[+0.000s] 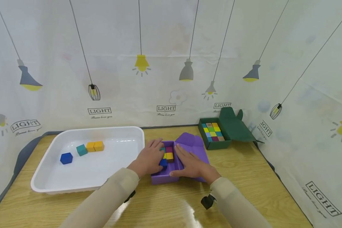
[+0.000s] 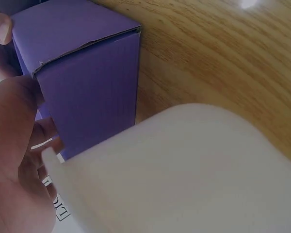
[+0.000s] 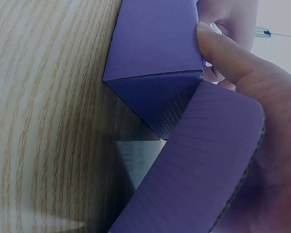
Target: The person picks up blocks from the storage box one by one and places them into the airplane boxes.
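In the head view, a purple cardboard box stands mid-table with its lid folded out to the right. Several coloured cubes lie inside, among them a magenta one and an orange-yellow one. My left hand reaches over the left wall and holds a blue cube near the box's front; its fingertips are partly hidden. Fingers extended, my right hand rests along the right wall, beside the lid. The right wrist view shows its thumb against the box edge.
A white tray on the left holds a blue cube, a teal cube and two orange-yellow cubes. At the back right, a green box with its lid folded back contains coloured cubes in rows. A printed curtain surrounds the table.
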Tool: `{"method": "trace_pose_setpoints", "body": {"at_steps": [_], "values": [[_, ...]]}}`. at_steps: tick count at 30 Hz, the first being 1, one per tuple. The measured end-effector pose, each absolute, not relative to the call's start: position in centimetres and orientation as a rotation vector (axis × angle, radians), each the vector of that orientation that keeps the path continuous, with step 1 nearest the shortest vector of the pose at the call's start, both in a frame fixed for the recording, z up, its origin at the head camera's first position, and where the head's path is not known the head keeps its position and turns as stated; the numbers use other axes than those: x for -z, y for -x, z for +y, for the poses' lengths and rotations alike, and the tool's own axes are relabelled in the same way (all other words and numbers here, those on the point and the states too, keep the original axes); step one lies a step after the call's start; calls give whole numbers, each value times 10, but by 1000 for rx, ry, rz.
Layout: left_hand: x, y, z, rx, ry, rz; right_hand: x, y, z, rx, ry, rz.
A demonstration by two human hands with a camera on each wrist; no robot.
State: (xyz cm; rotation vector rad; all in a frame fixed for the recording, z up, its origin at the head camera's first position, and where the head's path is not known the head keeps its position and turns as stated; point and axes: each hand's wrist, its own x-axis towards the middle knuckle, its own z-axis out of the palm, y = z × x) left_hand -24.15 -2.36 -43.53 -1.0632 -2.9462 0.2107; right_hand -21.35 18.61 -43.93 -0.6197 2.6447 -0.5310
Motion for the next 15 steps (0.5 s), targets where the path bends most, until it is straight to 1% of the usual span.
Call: {"method": "trace_pose_setpoints", "body": {"at_steps": [10,15], "values": [[439,242,-22,-279,1030,-2948,438,213,186,534,625,2651],[437,242,-24,-230,1038,-2934,437,213,185,537,622,2651]]}}
